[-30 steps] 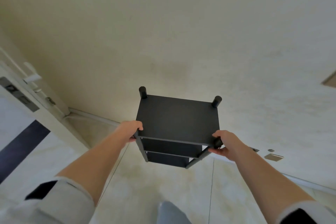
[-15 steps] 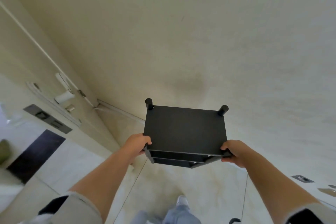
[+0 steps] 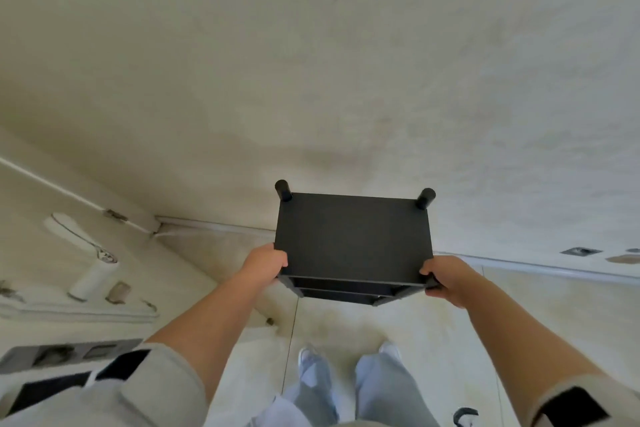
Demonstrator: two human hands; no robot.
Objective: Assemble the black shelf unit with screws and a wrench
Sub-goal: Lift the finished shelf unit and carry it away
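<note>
Head view: the grip of the left hand is closed around the near left corner of the black rectangular shelf unit, fingers curled over the edge of the top panel. The grip of the right hand is closed around the near right corner, fingers wrapped about the corner post just below the top panel. The shelf unit is held in front of the person, between both outstretched arms and close to the cream plaster wall. Two round black post ends project above the far corners of the top panel. Lower shelf edges are visible beneath the near edge. Below the unit lies the pale tiled floor; whether the unit touches it cannot be determined. The person's light trousers and pale shoes stand on that floor
</note>
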